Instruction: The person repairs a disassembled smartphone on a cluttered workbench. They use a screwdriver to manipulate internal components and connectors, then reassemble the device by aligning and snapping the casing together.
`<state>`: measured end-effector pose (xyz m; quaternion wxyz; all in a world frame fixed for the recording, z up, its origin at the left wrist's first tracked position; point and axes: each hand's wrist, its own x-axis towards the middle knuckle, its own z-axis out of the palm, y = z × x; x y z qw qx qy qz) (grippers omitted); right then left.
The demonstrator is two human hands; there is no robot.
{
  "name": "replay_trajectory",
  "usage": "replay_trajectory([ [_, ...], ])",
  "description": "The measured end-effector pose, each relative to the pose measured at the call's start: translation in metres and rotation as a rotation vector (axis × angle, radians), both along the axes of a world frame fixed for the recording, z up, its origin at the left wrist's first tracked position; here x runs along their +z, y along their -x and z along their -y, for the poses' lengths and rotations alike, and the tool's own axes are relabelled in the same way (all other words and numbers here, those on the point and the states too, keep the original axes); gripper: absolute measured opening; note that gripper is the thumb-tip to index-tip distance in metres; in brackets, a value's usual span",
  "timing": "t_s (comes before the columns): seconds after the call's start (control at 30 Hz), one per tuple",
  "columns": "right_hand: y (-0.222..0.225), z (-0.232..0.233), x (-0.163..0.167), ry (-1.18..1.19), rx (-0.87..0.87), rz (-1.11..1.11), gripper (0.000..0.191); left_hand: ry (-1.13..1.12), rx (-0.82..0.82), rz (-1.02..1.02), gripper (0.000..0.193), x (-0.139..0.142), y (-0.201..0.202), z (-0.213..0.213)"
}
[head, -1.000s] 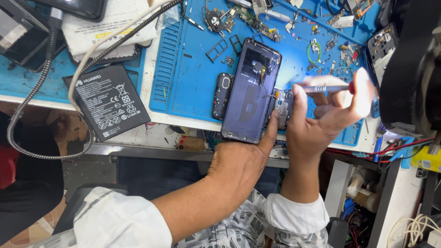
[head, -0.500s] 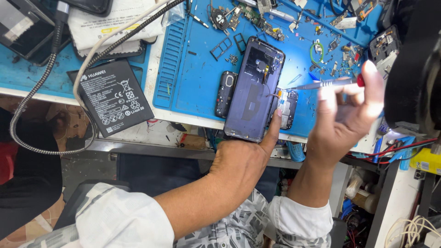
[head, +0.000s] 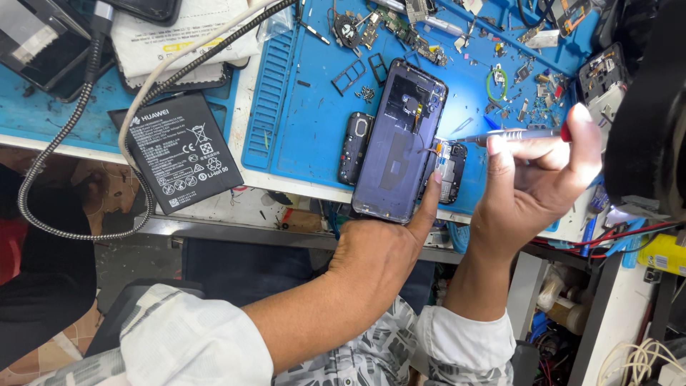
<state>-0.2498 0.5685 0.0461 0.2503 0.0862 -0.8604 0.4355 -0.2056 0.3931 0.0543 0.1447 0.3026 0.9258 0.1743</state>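
Two hands are on this teardown, and the opened phone (head: 399, 139) is the middle of everything. It sits tilted at the near edge of the blue work mat (head: 307, 107), back cover off, insides showing. The left hand (head: 379, 250) comes up from below the phone and grips its lower end, index finger stretched up along the right edge, so it's closed on the phone. Just right of the phone, the right hand (head: 532, 186) pinches a slim screwdriver (head: 511, 134) with a red cap, thumb and fingers wrapped round it, tip pointing at a small part with an orange flex right by the phone's right edge.

Progress-wise it looks like mid-disassembly. The battery (head: 179, 151) is already out, lying well to the left of the phone on the bench. A small black cover piece (head: 355, 146) lies just left of the phone, and another small module (head: 450, 171) sits touching its right side. Above the phone there's a SIM tray (head: 349, 77), a few loose screws and bits of circuit board scattered on the mat. What's left seems to be the bits near that flex; whether the board inside is still screwed down is hard to tell. A braided cable (head: 64, 143) loops far left of the phone.
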Motion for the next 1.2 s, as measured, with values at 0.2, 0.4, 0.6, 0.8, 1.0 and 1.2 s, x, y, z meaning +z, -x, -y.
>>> replay_trajectory([
  [0.2,-0.004,0.007,-0.001,0.211,0.165,0.058,0.079,0.002,0.037,-0.013,0.097,0.001,-0.001,-0.001],
  [0.4,0.022,0.012,0.003,0.659,-0.136,-0.027,0.085,0.011,0.005,0.001,0.099,0.002,0.0,0.003],
  [0.6,0.044,0.007,-0.001,0.625,-0.115,0.002,0.095,-0.049,0.008,0.033,0.098,0.004,0.002,0.007],
  [0.8,0.043,0.01,-0.001,0.412,0.016,0.021,0.089,-0.082,-0.01,0.055,0.098,0.006,0.004,0.01],
  [1.0,0.04,0.012,-0.003,0.363,0.037,0.044,0.086,-0.069,-0.023,0.052,0.094,0.007,0.002,0.009],
  [1.2,0.039,0.007,-0.007,0.349,0.057,0.02,0.084,-0.085,-0.009,0.026,0.092,0.007,-0.002,0.008],
])
